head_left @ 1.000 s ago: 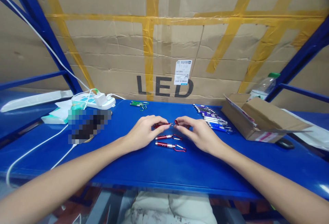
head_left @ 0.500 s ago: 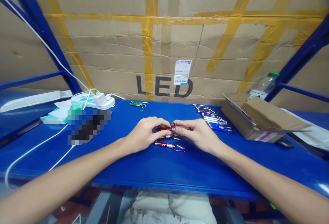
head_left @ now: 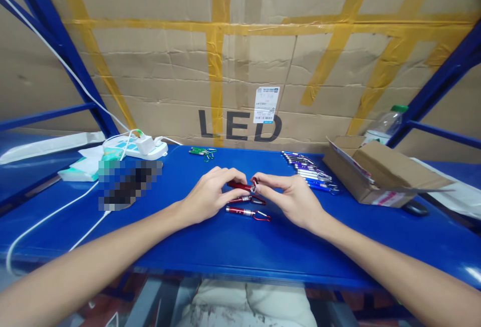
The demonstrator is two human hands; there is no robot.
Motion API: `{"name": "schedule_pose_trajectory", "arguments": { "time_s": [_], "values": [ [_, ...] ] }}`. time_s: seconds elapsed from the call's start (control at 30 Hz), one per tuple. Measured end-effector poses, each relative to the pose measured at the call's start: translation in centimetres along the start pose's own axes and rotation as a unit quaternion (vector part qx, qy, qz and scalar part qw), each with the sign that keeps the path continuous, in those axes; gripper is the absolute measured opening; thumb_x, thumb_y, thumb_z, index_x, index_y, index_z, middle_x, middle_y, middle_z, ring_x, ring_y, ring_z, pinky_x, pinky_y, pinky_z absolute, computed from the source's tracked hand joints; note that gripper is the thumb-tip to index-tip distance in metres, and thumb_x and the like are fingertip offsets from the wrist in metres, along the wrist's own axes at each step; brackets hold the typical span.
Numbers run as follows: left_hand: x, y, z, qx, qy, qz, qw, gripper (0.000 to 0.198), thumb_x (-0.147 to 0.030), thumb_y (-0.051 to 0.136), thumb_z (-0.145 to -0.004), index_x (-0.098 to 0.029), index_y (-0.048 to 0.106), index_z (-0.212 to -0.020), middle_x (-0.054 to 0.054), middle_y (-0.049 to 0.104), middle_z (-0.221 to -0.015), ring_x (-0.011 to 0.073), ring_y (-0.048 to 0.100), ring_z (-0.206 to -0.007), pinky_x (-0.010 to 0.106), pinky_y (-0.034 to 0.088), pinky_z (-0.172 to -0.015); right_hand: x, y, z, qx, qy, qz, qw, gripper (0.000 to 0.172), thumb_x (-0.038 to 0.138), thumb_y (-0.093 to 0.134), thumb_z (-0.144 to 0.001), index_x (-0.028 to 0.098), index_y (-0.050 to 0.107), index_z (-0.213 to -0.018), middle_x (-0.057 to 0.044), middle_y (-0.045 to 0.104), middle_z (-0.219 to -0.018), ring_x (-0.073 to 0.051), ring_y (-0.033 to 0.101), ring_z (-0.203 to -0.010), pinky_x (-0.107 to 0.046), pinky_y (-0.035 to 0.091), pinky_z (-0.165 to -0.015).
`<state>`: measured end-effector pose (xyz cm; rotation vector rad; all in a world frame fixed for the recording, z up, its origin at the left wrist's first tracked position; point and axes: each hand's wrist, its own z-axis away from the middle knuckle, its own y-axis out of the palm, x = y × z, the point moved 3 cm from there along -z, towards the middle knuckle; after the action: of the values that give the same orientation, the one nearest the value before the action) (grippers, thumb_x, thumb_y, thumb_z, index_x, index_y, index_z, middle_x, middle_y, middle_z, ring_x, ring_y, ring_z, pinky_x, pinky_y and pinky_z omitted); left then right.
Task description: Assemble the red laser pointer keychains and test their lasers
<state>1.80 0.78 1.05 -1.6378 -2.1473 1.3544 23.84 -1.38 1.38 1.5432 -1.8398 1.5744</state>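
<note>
Head view:
1. Red keychain flashlight [head_left: 240, 186]: just above the worktop [head_left: 225, 247], long axis left-right, clip end pointing right.
2. Left hand [head_left: 208, 198]: grip pinching its body.
3. Right hand [head_left: 296, 198]: grip pinching its clip end.

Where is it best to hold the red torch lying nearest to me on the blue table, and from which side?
Pinch the barrel of the nearest red torch near its middle, from above, fingers across it. It lies flat, left to right, and the carabiner at its right end looks thin and would likely swing.
</note>
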Motion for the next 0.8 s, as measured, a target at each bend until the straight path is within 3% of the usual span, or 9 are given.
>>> {"name": "schedule_pose_trajectory", "arguments": {
  "time_s": [0.13,0.3,0.57,0.8],
  "values": [
    [0.0,0.0,0.1,0.002,0.0,0.002,1.0,0.019,-0.041,0.068,-0.106,-0.023,0.071,-0.11,0.001,0.08,-0.105,0.0184,0.072,-0.093,0.033,0.05,-0.089,0.2,-0.1,0.2,-0.014,-0.048,0.053,0.997,0.03,0.04,0.058,-0.108,0.022,0.081,-0.114,-0.002,0.081,-0.104,-0.022,0.072,-0.089,-0.032,0.053,-0.082],
    [-0.2,-0.1,0.1,-0.006,0.017,0.0,1.0,0.016,-0.038,0.069,-0.106,-0.023,0.071,-0.111,0.0,0.08,-0.106,0.0174,0.072,-0.093,0.031,0.049,-0.09,0.9,-0.1,0.4,-0.012,-0.101,0.133,0.986,0.03,0.035,0.052,-0.113,0.021,0.079,-0.118,-0.004,0.079,-0.094,-0.019,0.069,-0.08,-0.031,0.05,-0.074],
    [-0.3,-0.3,0.0,-0.028,-0.008,0.006,1.0,0.019,-0.042,0.07,-0.105,-0.023,0.072,-0.108,0.0,0.081,-0.103,0.0174,0.071,-0.089,0.031,0.05,-0.087,1.1,0.1,0.6,-0.017,-0.132,0.161,0.978,0.026,0.032,0.053,-0.114,0.02,0.076,-0.117,-0.002,0.075,-0.088,-0.017,0.067,-0.077,-0.029,0.049,-0.071],
    [0.1,-0.4,-0.2,-0.046,-0.049,0.031,0.997,0.019,-0.04,0.066,-0.107,-0.023,0.074,-0.11,0.001,0.081,-0.104,0.0179,0.071,-0.09,0.03,0.05,-0.085,0.7,0.2,0.7,-0.044,-0.166,0.18,0.969,0.026,0.029,0.055,-0.113,0.021,0.072,-0.13,-0.006,0.08,-0.105,-0.02,0.071,-0.085,-0.031,0.053,-0.076]
  ]
}}
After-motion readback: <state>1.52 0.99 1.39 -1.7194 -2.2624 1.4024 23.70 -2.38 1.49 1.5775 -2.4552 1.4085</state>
